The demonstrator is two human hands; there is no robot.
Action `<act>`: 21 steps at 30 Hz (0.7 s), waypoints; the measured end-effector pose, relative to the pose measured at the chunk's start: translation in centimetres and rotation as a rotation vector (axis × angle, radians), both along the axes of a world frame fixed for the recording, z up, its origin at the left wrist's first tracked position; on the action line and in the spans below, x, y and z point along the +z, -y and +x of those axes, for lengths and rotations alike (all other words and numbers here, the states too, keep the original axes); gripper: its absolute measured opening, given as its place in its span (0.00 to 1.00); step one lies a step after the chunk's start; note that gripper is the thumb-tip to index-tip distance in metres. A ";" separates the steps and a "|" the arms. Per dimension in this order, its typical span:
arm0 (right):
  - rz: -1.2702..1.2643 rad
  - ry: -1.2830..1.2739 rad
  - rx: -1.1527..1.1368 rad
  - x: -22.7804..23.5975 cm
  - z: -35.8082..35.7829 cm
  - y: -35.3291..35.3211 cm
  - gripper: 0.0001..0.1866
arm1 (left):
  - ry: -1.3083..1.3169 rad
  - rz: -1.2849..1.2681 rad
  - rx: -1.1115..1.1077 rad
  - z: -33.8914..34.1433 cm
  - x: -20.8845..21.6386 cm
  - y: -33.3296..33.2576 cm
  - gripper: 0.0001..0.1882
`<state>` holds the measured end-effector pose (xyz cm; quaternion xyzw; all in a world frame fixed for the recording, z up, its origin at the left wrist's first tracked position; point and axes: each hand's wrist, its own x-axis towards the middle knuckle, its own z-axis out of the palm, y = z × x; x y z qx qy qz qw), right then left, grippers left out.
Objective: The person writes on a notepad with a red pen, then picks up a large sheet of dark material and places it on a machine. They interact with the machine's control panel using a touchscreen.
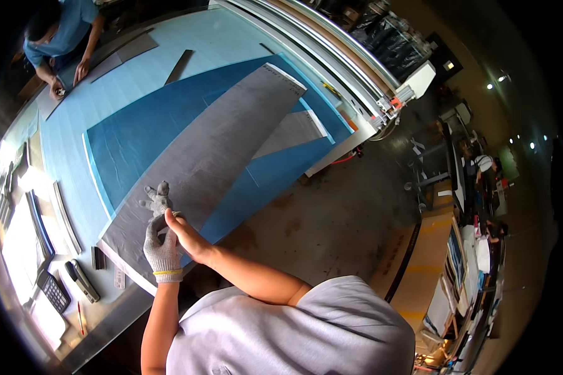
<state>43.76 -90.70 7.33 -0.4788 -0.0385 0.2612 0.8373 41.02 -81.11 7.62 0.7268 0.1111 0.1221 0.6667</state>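
Note:
My left hand (162, 250) wears a light grey knit work glove with a yellow cuff edge. Its fingers close on a second grey work glove (159, 199), whose fingers stick up and outward. My bare right hand (191, 239) meets it there, thumb along the glove's opening; its other fingers are mostly hidden, so I cannot tell how far they are inside. Below both hands lies a long dark grey sheet (213, 144), running diagonally across the table over a blue sheet (131, 137). A smaller grey piece (291, 134) shows beside it.
At the far left a co-worker in a blue shirt (75, 28) leans over a grey strip (51, 103). A calculator (54, 292), a black handheld device (81, 281) and a pencil (80, 319) lie near left. A metal roller rail (331, 47) borders the table; cardboard (413, 262) stands right.

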 end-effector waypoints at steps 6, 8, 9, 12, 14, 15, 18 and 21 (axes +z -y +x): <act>0.162 -0.124 -0.006 1.3 -0.6 1.0 0.22 | 0.015 0.446 -0.179 0.1 -1.0 -3.0 0.05; 0.440 -0.327 -0.079 0.2 -0.7 1.0 0.13 | 0.131 0.425 -0.176 0.2 -1.4 -3.7 0.03; 0.598 -0.362 -0.162 0.0 -0.4 1.1 0.13 | 0.186 0.413 -0.174 0.3 -1.3 -3.8 0.02; 0.641 -0.453 -0.403 -0.6 -0.2 1.4 0.14 | -0.108 -0.024 -0.164 0.1 1.6 -2.6 0.02; 0.529 -0.315 -0.338 -2.2 0.2 0.6 0.15 | -0.131 -0.211 -0.235 0.4 2.5 -2.4 0.04; 0.433 -0.332 -0.468 -0.4 0.2 -0.2 0.15 | -0.140 -0.296 -0.255 0.6 2.8 -2.1 0.05; -0.149 -0.076 -0.455 -3.3 1.3 -0.4 0.09 | -0.243 -0.373 -0.409 0.5 2.5 -2.6 0.10; 0.425 -0.444 -0.551 -3.0 2.8 -1.0 0.10 | -0.242 -0.168 -0.577 -0.4 3.7 -2.1 0.23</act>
